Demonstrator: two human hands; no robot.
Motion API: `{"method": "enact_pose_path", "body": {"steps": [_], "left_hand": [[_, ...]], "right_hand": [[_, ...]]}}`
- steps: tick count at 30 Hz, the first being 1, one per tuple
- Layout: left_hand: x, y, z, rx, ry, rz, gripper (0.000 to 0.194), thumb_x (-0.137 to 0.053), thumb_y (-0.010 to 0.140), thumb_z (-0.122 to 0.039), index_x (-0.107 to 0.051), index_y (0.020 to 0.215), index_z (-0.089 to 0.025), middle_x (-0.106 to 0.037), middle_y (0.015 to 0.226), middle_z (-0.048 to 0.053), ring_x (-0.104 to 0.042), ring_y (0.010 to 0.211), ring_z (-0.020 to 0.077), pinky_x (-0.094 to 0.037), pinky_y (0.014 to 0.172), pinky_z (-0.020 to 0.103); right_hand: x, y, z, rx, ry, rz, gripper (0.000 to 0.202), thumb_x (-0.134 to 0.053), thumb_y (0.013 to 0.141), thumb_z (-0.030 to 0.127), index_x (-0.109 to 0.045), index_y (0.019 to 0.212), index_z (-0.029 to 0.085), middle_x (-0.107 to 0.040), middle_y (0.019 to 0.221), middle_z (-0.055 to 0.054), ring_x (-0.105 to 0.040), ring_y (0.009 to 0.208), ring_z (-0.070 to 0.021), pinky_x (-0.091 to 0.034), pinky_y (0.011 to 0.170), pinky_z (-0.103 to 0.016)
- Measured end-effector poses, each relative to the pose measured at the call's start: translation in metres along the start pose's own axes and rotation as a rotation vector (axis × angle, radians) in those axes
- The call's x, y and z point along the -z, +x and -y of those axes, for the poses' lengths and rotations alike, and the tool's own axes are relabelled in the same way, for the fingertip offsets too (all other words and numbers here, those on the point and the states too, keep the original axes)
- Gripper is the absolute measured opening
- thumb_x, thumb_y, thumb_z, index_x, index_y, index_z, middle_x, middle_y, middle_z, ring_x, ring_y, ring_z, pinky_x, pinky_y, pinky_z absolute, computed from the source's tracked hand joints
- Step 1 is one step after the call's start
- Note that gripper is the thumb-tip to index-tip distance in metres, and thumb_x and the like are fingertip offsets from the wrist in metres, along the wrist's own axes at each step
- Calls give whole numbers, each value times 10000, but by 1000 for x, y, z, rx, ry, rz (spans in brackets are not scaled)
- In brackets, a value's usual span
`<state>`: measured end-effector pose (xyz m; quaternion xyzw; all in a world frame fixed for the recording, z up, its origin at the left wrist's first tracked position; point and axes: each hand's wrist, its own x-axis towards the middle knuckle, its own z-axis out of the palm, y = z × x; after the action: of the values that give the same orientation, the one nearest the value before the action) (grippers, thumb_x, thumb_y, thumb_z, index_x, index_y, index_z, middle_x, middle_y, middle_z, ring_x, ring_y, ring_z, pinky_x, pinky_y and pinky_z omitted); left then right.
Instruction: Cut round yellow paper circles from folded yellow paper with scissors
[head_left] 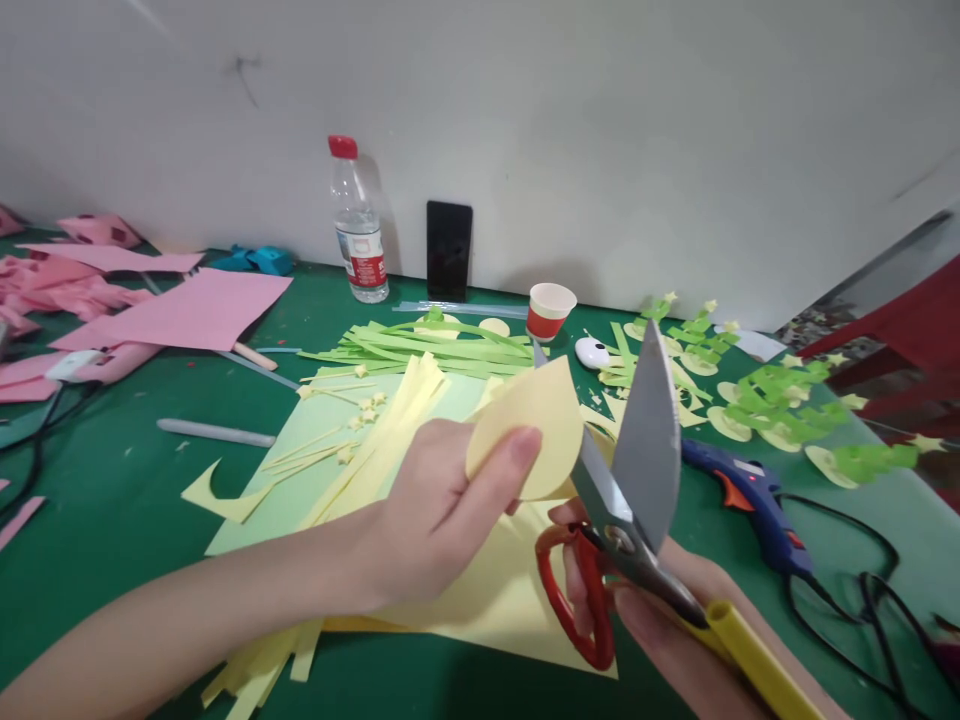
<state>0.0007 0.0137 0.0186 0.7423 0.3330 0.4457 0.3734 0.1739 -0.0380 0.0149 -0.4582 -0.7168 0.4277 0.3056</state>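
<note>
Pinched between the thumb and fingers of my left hand (450, 500) is a pale yellow paper piece (555, 420) with a rounded lower edge and a pointed top corner. My right hand (660, 610) grips the scissors (619, 540), which have one red handle loop and a yellow-covered handle. Their blades are spread apart, the lower one beside the paper's right edge. Beneath my hands lie a yellow sheet (517, 600), long yellow strips (375, 450) and a light green sheet (247, 520).
Green strips (435, 350), a paper cup (550, 312), a bottle (360, 240) and a phone (448, 250) stand or lie behind. At right are a corded glue gun (757, 500) and green paper decorations (787, 400). Pink sheets (202, 308) and a grey pen (216, 432) are at left.
</note>
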Motion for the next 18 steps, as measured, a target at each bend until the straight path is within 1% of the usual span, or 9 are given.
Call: {"method": "enact_pose_path", "body": {"steps": [3,6,8,10,13,18], "left_hand": [[-4,0,0,-56,23,-7,332,-319,855,-110,-323,532,-187,-329,469,-64,-348,402,60,-290,388,189],[-6,0,-1,-108,61,13,327,-315,848,-91,-325,536,-188,-340,474,-63,-350,401,58,-281,370,181],[-6,-1,-3,-135,84,33,314,-312,844,-90,-339,547,-190,-361,482,-60,-360,401,59,-280,358,176],[-7,-1,-6,-133,113,40,305,-312,837,-92,-344,550,-189,-361,482,-60,-353,394,59,-277,347,170],[-9,-1,-7,-121,142,41,312,-315,829,-88,-329,534,-187,-329,463,-67,-331,380,53,-268,337,158],[-12,-1,-1,-156,87,42,326,-317,837,-91,-342,524,-179,-346,448,-68,-346,371,44,-273,340,149]], "right_hand": [[-9,2,-1,56,-7,-62,260,-287,906,414,-466,1094,391,-578,692,15,-543,549,-196,-469,485,-281],[-13,2,1,65,38,-82,293,-241,904,467,-453,1094,400,-590,717,18,-552,554,-196,-475,491,-281],[-13,3,4,62,52,-106,292,-247,904,464,-472,1074,386,-592,721,17,-561,565,-189,-489,524,-271],[-14,4,6,75,45,-144,285,-256,909,444,-491,1050,365,-584,698,17,-559,566,-179,-488,530,-254],[-15,4,7,88,-7,-183,276,-257,921,388,-517,996,335,-559,638,25,-528,522,-160,-447,463,-231],[-15,2,5,72,-68,-209,234,-297,917,331,-529,946,310,-539,599,30,-497,480,-146,-412,418,-221]]}}
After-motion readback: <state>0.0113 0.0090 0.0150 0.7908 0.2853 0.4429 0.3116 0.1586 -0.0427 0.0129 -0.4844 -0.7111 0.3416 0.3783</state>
